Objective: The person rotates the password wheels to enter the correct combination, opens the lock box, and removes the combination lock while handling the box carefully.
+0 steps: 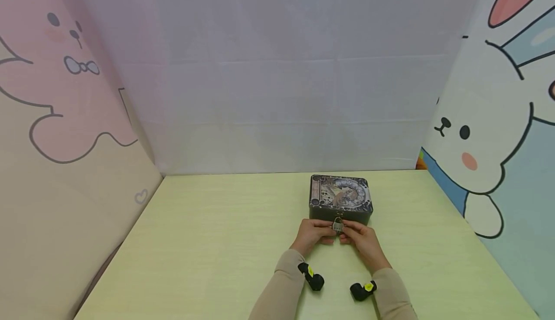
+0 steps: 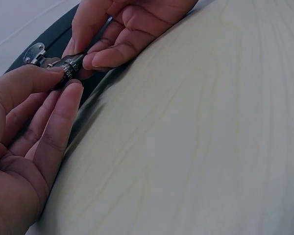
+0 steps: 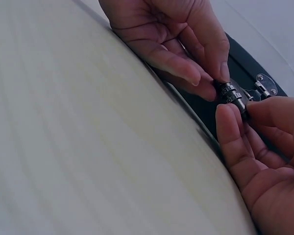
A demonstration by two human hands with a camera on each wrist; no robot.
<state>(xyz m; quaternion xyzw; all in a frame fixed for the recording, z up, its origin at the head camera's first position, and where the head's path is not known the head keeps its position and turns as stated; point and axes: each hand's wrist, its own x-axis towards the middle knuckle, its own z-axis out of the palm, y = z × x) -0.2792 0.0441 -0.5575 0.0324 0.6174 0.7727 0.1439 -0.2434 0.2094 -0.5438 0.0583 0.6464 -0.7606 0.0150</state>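
A dark tin box (image 1: 318,214) with a picture printed on its lid sits toward the back right of the table. From the metal clasp (image 2: 35,53) on its front hangs a small combination padlock (image 1: 337,225), its number dials (image 3: 231,94) turned toward the person. My left hand (image 1: 314,234) pinches one side of the padlock between thumb and fingers. On the other side, my right hand (image 1: 363,244) pinches it as well, so fingertips cover both ends of the lock. The digits on the dials are too small to read surely.
The pale wood-grain table (image 1: 208,243) spreads out left of the box. A white cloth (image 1: 286,93) hangs behind it, with cartoon-printed panels (image 1: 477,166) at both sides. Black wrist cameras (image 1: 315,281) are worn below each hand.
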